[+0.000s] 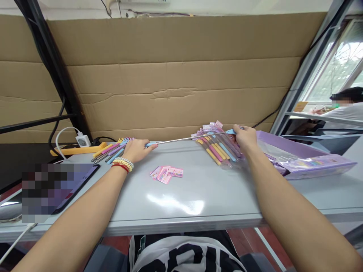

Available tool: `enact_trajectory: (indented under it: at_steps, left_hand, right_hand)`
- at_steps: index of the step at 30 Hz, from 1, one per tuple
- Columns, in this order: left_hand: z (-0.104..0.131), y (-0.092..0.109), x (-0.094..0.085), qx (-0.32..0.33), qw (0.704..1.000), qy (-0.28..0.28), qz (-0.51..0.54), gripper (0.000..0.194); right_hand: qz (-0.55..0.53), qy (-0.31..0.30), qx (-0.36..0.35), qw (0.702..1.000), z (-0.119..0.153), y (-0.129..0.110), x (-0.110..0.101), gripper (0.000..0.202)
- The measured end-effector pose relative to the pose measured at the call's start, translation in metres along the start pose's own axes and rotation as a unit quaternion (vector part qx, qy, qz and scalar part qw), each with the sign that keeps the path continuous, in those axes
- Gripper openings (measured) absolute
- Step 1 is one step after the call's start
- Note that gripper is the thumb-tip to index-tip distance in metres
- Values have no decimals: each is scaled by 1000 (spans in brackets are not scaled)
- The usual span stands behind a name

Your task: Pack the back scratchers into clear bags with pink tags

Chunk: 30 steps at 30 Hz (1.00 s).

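Observation:
Between my two hands a telescopic back scratcher [190, 138] is stretched out, its thin metal rod lying almost level above the table. My left hand [138, 149] is closed round its blue grip. At the other end, my right hand [245, 136] pinches the blue head. Just left of my left hand lies a pile of similar back scratchers [112, 150] in yellow, purple, pink and blue. Under the rod's right end are several bagged back scratchers [218, 145] in clear packets. Small pink printed cards [166, 173] lie fanned on the table in front of me.
A purple box [309, 170] holding plastic packaging stands at the right. To the left are a tablet [73, 185], a white charger [83, 140] and a yellow bar-like object [76, 151]. Cardboard [181, 75] walls the table's [215, 200] back. Another person [346, 109] sits beyond the right frame.

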<state>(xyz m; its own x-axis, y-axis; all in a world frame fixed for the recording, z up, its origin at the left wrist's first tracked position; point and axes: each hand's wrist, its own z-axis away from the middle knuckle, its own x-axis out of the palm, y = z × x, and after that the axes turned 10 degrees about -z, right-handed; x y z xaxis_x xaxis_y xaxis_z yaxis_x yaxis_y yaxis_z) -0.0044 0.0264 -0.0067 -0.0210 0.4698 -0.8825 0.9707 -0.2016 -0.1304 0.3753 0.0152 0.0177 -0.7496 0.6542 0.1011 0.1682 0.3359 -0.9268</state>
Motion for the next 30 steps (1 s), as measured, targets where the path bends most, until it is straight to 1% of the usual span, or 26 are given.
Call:
enact_trajectory:
  at_steps: [3, 4, 5, 7, 8, 10, 11, 13, 14, 16, 19, 21, 24, 27, 30]
  left_hand:
    - [0, -2, -1, -5, 1000, -5, -18, 64]
    - [-1, -2, -2, -8, 1000, -6, -26, 64]
    - [-1, 0, -4, -10, 999, -6, -35, 64]
    - [-1, 10, -9, -8, 999, -4, -50, 64]
    - [0, 18, -12, -2, 998, -1, -55, 65]
    - [4, 36, -18, 24, 998, 8, -61, 66]
    - [7, 44, -21, 38, 997, 13, -62, 66]
    - [14, 58, -27, 60, 996, 21, -55, 61]
    - [17, 61, -29, 66, 996, 25, -54, 59]
    - [21, 62, -31, 77, 995, 33, -51, 53]
    - [21, 56, -30, 92, 994, 49, -36, 45]
    - [20, 51, -28, 100, 993, 57, -22, 41]
    - [19, 48, -24, 116, 991, 60, -16, 40]
    - [20, 49, -23, 124, 990, 57, -29, 43]
    - [23, 51, -24, 118, 991, 62, -16, 45]
  right_hand:
    - [-44, 12, 15, 999, -3, 2, 1, 32]
    - [-63, 16, 16, 998, -3, 2, 3, 32]
    - [-80, 7, 13, 997, 0, 2, 8, 32]
    - [-101, -53, 5, 993, 14, 2, 22, 31]
    - [-99, -117, 0, 988, 25, 0, 32, 30]
    - [-95, -201, 3, 975, 52, -3, 54, 26]
    - [-84, -264, -2, 961, 67, -5, 63, 26]
    - [-90, -300, -32, 949, 90, -10, 78, 28]
    - [-97, -312, -40, 944, 97, -11, 82, 28]
    - [-111, -336, -41, 934, 103, -14, 83, 27]
    - [-113, -371, -11, 921, 98, -13, 77, 28]
    - [-88, -390, 5, 917, 93, -11, 74, 30]
    - [-14, -409, -19, 912, 89, -7, 71, 34]
    - [47, -399, -62, 913, 92, -7, 70, 36]
    - [28, -370, -81, 925, 96, -11, 71, 34]
